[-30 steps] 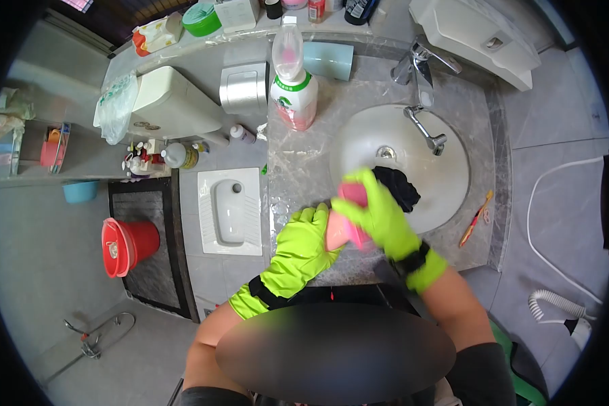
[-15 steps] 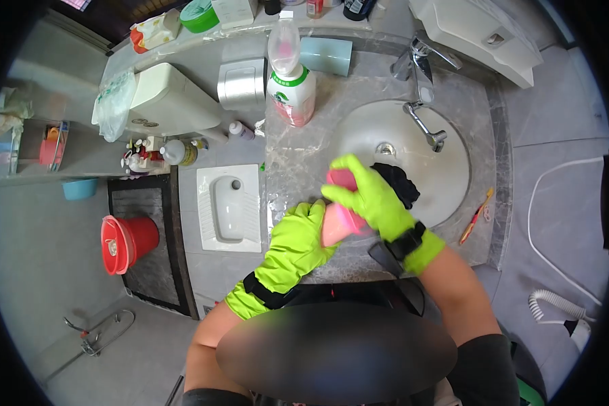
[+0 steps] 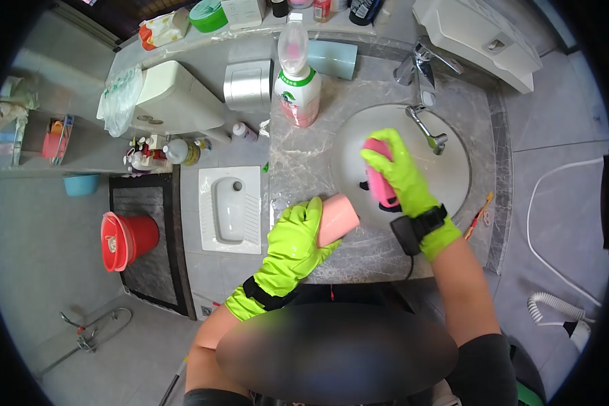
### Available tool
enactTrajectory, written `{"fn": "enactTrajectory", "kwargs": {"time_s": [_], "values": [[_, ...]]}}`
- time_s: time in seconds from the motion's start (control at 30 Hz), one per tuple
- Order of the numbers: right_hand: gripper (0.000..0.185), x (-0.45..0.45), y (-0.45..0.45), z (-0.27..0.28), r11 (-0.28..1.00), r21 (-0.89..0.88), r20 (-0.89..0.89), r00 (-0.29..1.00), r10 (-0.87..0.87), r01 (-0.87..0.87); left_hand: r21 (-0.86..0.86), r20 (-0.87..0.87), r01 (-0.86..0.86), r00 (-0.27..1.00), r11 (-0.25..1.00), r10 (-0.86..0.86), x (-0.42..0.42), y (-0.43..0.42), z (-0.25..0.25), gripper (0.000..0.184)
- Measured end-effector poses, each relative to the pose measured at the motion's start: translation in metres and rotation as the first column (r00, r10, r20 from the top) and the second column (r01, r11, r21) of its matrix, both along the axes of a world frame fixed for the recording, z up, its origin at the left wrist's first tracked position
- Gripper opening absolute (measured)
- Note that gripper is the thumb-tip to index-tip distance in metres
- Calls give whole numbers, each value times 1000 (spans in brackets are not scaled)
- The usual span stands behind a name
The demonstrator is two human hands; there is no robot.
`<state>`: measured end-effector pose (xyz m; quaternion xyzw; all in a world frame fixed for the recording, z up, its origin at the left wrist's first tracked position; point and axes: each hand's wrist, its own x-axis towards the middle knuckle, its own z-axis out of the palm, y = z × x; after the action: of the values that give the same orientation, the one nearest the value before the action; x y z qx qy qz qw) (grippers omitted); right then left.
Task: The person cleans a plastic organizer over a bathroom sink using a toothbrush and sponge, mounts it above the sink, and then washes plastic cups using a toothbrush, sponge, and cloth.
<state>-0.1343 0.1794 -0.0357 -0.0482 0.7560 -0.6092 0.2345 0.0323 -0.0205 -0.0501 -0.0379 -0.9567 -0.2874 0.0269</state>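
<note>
A yellow-green rubber glove covers my left hand point(image 3: 296, 233), which is closed round a pale pink cup point(image 3: 337, 220) lying tilted above the front of the grey counter point(image 3: 304, 159). My right hand point(image 3: 400, 169), gloved alike, grips a bright pink sponge point(image 3: 379, 172) over the white sink basin point(image 3: 350, 152). Cup and sponge are apart. Beneath the sponge, a black cloth point(image 3: 390, 207) in the basin is mostly hidden. A black device on a cable sits at my right wrist.
A pink-and-white bottle point(image 3: 298, 98) stands behind my left hand, beside a pale blue cylinder point(image 3: 331, 59). The chrome faucet point(image 3: 424, 88) reaches over the basin. A toothbrush point(image 3: 478, 215) lies at the right. Red buckets point(image 3: 130, 240) stand at the far left.
My right hand has moved the pink sponge off the cup, to the right and back over the basin, covering much of the black cloth. My left hand still holds the cup, now more exposed.
</note>
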Motion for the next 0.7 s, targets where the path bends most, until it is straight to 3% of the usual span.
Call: {"fn": "enactTrajectory", "kwargs": {"time_s": [0.03,0.13,0.23,0.27,0.37,0.5,0.53,0.63,0.7], "values": [[38,4,9,4,999,-3,62,997,-42,43,-12,-50,8,999,1000,-8,-1,-4,5,86],[37,33,19,-3,997,0,56,995,83,-84,-57,-151,-16,989,998,7,-2,-4,9,86],[39,62,15,-1,993,-26,-35,993,114,-115,-109,-256,-33,967,993,5,2,5,12,89],[41,68,15,2,992,-69,14,994,110,-109,-128,-295,-37,955,991,-3,4,7,13,90],[44,84,17,13,990,-20,-11,990,143,-143,-9,-112,-12,994,1000,11,9,10,15,83],[45,104,17,26,952,208,-192,945,265,-225,-50,193,10,981,999,0,-4,8,16,75],[49,103,8,18,950,243,-350,895,275,-197,-141,130,55,991,988,-36,-6,9,16,82],[54,66,-26,8,976,177,-90,985,144,-126,-205,2,68,998,976,-69,-2,15,12,81],[55,50,-37,-6,976,166,-124,978,165,-143,-170,15,36,999,985,-34,-7,13,18,70]]}}
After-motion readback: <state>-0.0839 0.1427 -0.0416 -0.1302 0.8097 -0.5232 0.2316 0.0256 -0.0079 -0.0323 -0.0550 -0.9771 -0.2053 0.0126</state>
